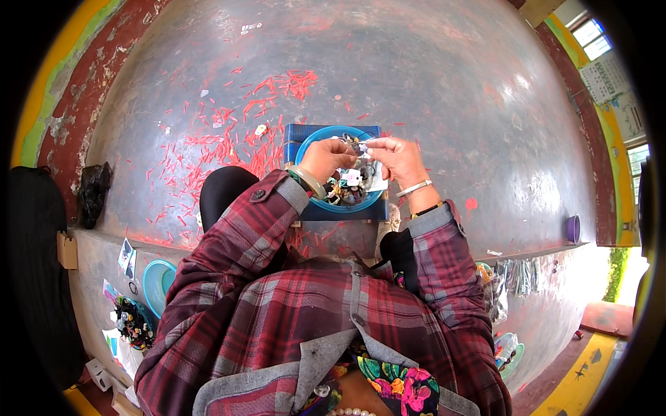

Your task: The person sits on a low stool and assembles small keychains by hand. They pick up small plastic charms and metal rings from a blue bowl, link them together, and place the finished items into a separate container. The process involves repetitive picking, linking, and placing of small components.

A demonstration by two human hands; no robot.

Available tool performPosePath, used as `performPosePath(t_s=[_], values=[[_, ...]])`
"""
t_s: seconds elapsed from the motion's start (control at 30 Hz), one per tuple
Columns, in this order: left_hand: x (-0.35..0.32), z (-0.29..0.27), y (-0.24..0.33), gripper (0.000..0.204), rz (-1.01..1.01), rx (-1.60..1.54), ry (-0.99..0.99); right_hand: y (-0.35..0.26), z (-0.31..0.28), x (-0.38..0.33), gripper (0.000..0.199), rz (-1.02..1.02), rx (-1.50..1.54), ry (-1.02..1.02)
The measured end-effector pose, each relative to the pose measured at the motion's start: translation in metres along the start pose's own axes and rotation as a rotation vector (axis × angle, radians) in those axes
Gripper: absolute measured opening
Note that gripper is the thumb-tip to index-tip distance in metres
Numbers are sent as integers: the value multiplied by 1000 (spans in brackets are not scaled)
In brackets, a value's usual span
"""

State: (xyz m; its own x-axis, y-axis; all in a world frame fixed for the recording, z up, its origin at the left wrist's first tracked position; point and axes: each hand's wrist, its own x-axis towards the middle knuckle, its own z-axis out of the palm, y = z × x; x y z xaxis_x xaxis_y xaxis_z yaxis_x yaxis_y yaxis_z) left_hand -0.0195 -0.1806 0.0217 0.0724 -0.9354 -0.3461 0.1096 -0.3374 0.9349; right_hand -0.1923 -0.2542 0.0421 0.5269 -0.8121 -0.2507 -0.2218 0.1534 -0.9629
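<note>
My left hand [325, 160] and my right hand [401, 161] meet over the far part of a round blue basin [340, 129]. Their fingertips pinch a small dark item with a pale bit [361, 148], too small to name surely. Below my hands, the basin holds a jumble of small dark, white and coloured pieces [341, 190] that look like hair ties. A white card [378, 182] lies at the basin's right side. Under the basin stands a low blue stool [294, 133]. My fingers hide part of the item.
Red strips [208, 149] litter the grey floor, thickest left of the stool. Behind on the left are a turquoise basin [159, 286] and a heap of dark hair ties [133, 324]. Clear plastic packets [519, 276] lie on the right, and a purple tub [573, 228] stands near the wall.
</note>
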Motion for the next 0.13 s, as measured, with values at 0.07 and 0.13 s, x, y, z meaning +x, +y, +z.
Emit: performPosePath(t_s=[0.07,0.13], values=[[1,0,-4,13,36,-19,17,0,-3,1,19,65,8,-62],[4,0,-8,15,53,4,10,6,-9,4,27,127,-7,-116]])
